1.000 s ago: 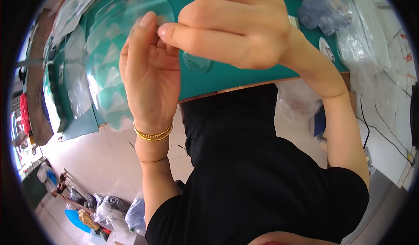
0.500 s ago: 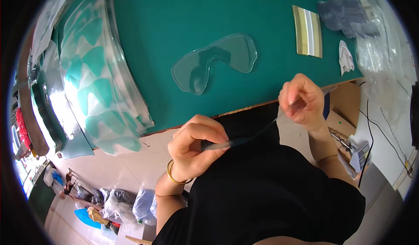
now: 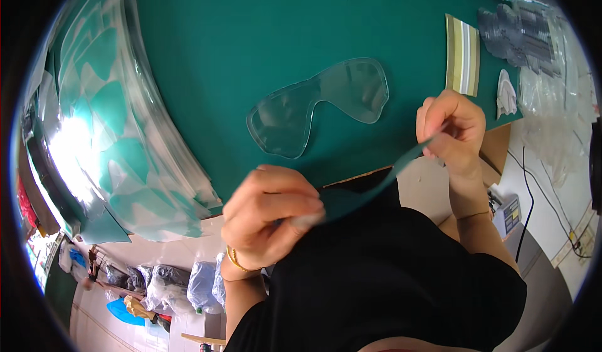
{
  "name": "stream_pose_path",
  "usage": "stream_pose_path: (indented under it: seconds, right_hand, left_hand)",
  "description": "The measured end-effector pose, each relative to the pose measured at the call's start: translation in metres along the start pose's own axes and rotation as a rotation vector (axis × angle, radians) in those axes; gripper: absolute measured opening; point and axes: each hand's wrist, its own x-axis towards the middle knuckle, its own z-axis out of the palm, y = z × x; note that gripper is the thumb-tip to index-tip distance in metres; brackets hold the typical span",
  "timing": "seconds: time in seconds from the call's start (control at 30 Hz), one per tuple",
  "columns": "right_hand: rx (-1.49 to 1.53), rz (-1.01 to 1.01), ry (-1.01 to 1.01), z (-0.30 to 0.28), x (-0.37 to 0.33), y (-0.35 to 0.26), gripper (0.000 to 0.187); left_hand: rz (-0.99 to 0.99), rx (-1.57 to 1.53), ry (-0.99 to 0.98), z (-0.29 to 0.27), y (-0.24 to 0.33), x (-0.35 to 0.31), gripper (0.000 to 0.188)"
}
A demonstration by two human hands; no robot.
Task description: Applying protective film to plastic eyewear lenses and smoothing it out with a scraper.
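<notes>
A thin see-through goggle lens is stretched between my hands, above my lap and just off the table's front edge. My left hand pinches its left end between thumb and curled fingers. The other end is pinched in my right hand, which is raised higher, over the table edge. The lens slants up to the right and is blurred by motion; my fingers hide both tips. Beyond my hands, a second clear goggle lens with a notched middle lies flat on the green table mat.
Stacked clear sheets with lens-shaped patterns cover the table's left side. Far right are a striped yellowish strip, a crumpled white cloth, dark grey pieces and plastic film. Bagged items stand at lower left; cables hang at right.
The held lens has turned from nearly edge-on to show more of its face. My right hand has moved up and right, its fingers closing on the lens end. The view has shifted slightly.
</notes>
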Motion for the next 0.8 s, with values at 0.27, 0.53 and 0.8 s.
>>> stream_pose_path:
  seconds: [0.27,0.53,0.8]
  right_hand:
    - [-0.281,0.097,0.149,0.01,0.016,-0.002,0.01]
    - [-0.413,0.152,0.167,0.017,0.021,-0.003,0.015]
    - [-0.423,0.238,0.176,0.018,0.022,-0.005,0.017]
  left_hand:
    - [-0.23,0.309,0.304,0.008,-0.005,0.01,0.022]
    - [-0.328,0.337,0.492,0.02,-0.004,0.018,0.044]
    - [-0.352,0.355,0.534,0.023,-0.007,0.019,0.045]
